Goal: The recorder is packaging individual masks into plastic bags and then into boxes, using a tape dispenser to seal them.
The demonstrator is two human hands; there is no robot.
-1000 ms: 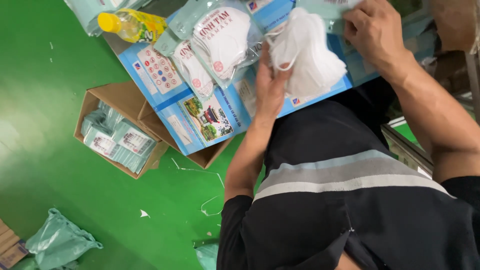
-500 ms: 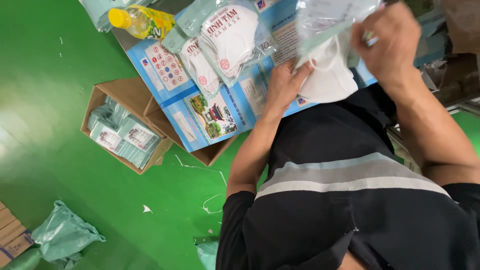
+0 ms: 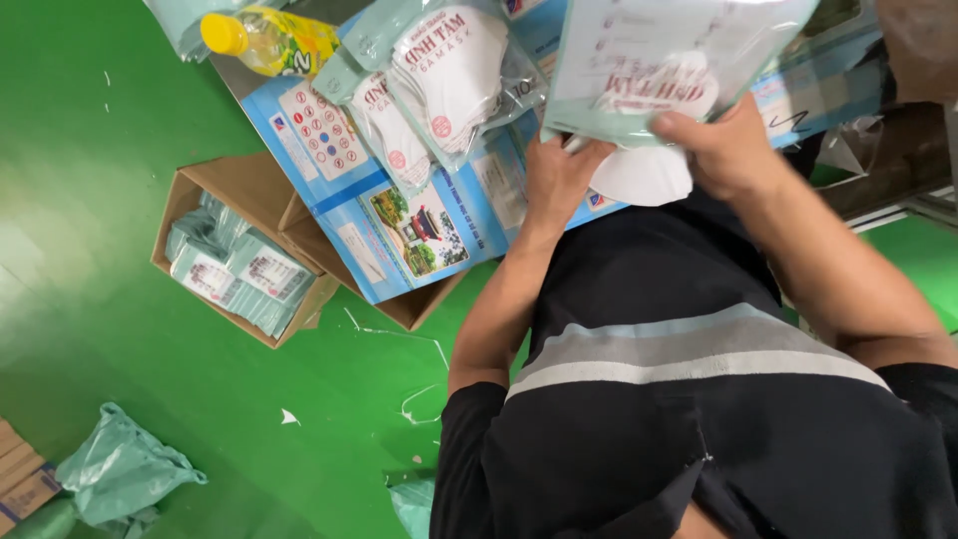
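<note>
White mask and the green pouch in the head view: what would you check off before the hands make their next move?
1. Right hand grips the pale green pouch: ok, its thumb is pressed on the pouch's lower edge.
2. Left hand is on the white mask: ok, but its fingertips are hidden, so its grip cannot be told.
3. Pouch mouth open: cannot tell, the hands cover it.
4. Mask fully inside the pouch: not ok, part of it shows below the pouch.
5. Cardboard box on the green floor open: ok, packets lie inside.
</note>
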